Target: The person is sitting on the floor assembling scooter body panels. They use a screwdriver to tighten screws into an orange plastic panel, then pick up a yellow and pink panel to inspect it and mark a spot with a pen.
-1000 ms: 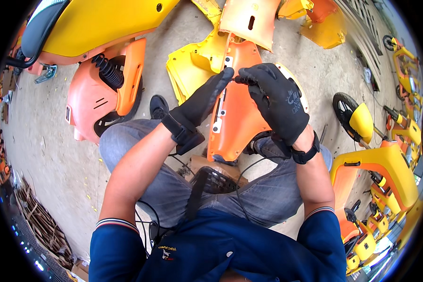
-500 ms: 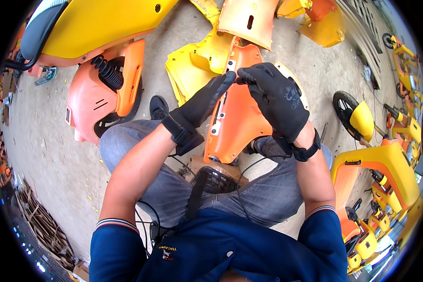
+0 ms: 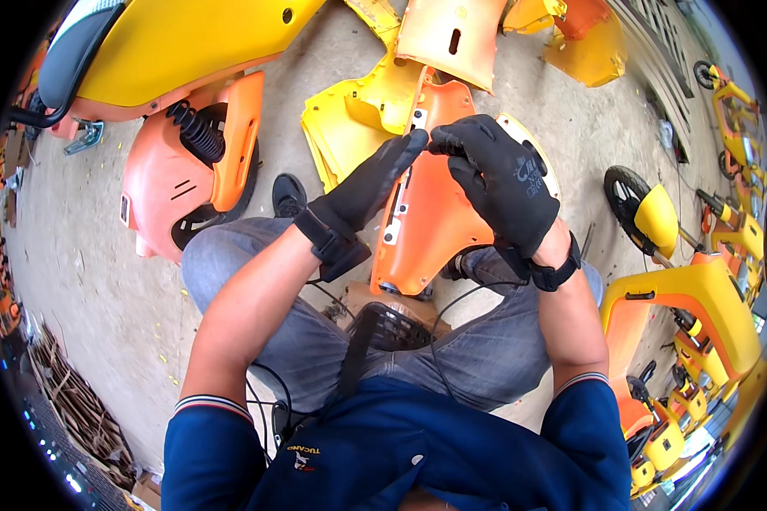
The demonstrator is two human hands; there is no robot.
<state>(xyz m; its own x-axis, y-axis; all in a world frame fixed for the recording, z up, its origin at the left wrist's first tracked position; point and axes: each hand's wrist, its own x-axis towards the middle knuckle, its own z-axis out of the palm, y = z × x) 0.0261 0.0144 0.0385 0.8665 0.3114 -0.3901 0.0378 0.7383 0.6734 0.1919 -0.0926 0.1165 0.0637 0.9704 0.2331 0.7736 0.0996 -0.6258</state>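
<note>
An orange plastic body panel (image 3: 439, 217) rises between my knees, with small black and white clips along its left edge. My left hand (image 3: 371, 183), in a black work glove, lies along that edge with its visible fingers stretched out. Over the upper part of the panel, my right hand (image 3: 503, 179), gloved too, has its fingers curled into a pinch. Its fingertips are close to those of the left hand. Whatever they may hold is hidden or too small to name.
Yellow panels (image 3: 341, 119) and a pale orange cover (image 3: 447, 38) lie beyond my hands. A yellow and orange scooter body (image 3: 175, 60) stands at the left. More scooters (image 3: 682, 298) line the right side. Cables (image 3: 285, 383) hang by my legs.
The fingers of my right hand have shifted very slightly. My left hand and the orange panel hold their places.
</note>
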